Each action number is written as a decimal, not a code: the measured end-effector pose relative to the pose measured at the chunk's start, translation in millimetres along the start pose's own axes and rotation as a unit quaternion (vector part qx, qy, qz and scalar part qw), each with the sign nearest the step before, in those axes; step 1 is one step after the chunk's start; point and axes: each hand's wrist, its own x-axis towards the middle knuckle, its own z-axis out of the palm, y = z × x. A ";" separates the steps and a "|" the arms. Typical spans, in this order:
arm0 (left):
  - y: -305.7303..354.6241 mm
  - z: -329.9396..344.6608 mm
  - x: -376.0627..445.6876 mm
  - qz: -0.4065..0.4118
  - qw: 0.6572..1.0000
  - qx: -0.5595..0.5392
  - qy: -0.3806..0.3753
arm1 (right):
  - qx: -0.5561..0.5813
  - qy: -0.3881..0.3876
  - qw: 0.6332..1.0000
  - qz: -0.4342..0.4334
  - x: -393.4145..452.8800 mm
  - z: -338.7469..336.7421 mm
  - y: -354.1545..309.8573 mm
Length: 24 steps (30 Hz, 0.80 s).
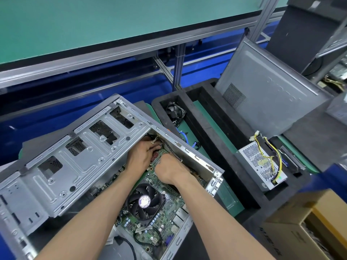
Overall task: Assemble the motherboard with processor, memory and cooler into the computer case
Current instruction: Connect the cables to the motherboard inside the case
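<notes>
The open grey metal computer case (62, 171) lies on its side in front of me. Inside it sits the green motherboard (165, 216) with a black cooler fan (145, 201) on top. Both hands reach into the far corner of the case. My left hand (141, 156) rests by red connectors on the board, fingers curled at a bundle of black cables (170, 147) along the case wall. My right hand (170, 169) is closed, pressing down at the board's far edge; what its fingers hold is hidden.
A black foam tray (204, 117) to the right holds a small black fan (174, 112), blue cables (187, 138) and a perforated power supply (262, 166) with yellow wires. A grey side panel (272, 85) leans behind. Cardboard boxes (308, 229) stand at the lower right.
</notes>
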 end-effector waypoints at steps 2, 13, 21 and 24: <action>-3.0 1.2 0.6 0.016 1.000 0.006 0.007 | 0.001 0.004 1.000 0.000 0.5 -0.4 0.0; 4.6 -2.0 -5.6 0.056 0.995 0.082 0.031 | -0.011 0.010 1.000 -0.009 1.9 0.5 0.8; 13.5 -6.9 -9.3 0.033 0.995 0.091 0.003 | -0.018 0.006 1.000 0.009 0.9 0.4 1.2; 16.5 -10.0 -11.5 0.054 0.994 0.100 0.000 | -0.013 0.009 1.000 0.007 1.3 1.5 1.5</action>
